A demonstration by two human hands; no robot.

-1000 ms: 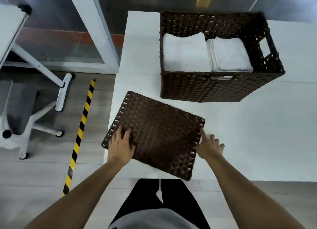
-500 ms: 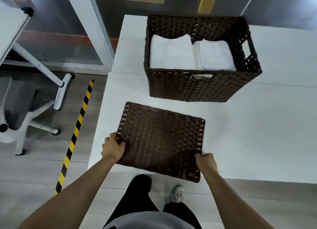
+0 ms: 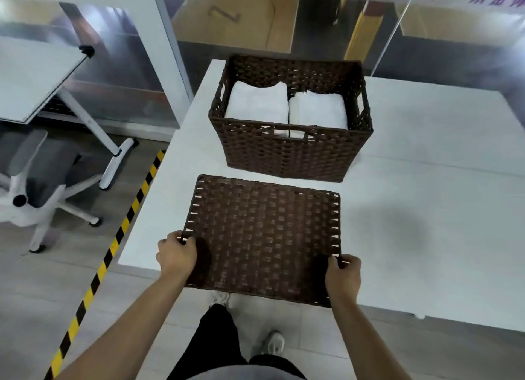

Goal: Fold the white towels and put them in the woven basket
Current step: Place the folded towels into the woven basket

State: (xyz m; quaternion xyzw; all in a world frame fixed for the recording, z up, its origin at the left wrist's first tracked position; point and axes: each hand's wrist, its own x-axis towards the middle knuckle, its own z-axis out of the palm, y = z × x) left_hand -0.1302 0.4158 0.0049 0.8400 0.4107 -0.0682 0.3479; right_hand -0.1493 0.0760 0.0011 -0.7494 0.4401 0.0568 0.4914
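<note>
A dark brown woven basket [image 3: 292, 155] stands on the white table [image 3: 426, 158]. Inside it lie two stacks of folded white towels, one on the left [image 3: 257, 102] and one on the right [image 3: 321, 109]. In front of the basket is a flat woven lid [image 3: 264, 234], its near edge past the table's front edge. My left hand [image 3: 176, 254] grips the lid's left edge near the front corner. My right hand [image 3: 342, 274] grips its right edge near the front corner.
A yellow-and-black striped tape line [image 3: 113, 246] runs along the floor left of the table. A grey office chair [image 3: 39, 177] and a second white desk [image 3: 31, 75] stand at the far left. Glass partitions rise behind the table.
Both hands moved from lying on and beside the lid to gripping its side edges. The lid turned square to the basket and its near edge came off the table. The view drew back.
</note>
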